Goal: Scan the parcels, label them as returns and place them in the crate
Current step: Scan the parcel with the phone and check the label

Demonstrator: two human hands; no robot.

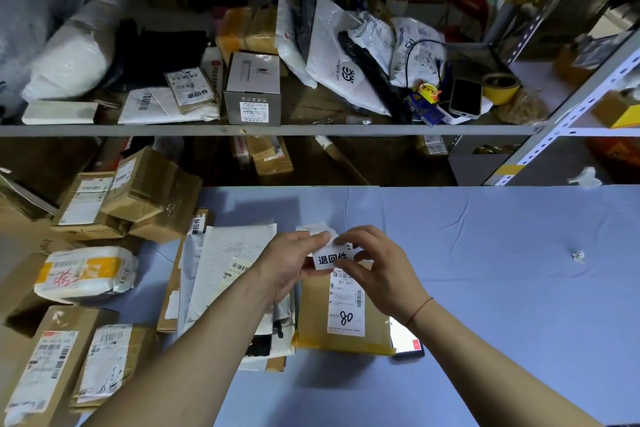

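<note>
A white returns label [331, 257] with black characters is held just above a brown cardboard parcel [313, 314] lying on the blue table [502, 270]. My left hand [289, 262] pinches the label's left edge and my right hand [372, 265] pinches its right side and backing paper. The parcel bears a shipping label [346, 305] marked "80". A phone [407, 340] with a lit screen lies by the parcel's right edge, partly under my right wrist.
White mailers and flat parcels [225, 270] lie to the left of the brown parcel. Several cardboard boxes [138, 194] are heaped at the left. A shelf [270, 130] behind the table holds boxes, bags, a phone and a tape roll [500, 87]. A paper scrap [578, 256] lies at right.
</note>
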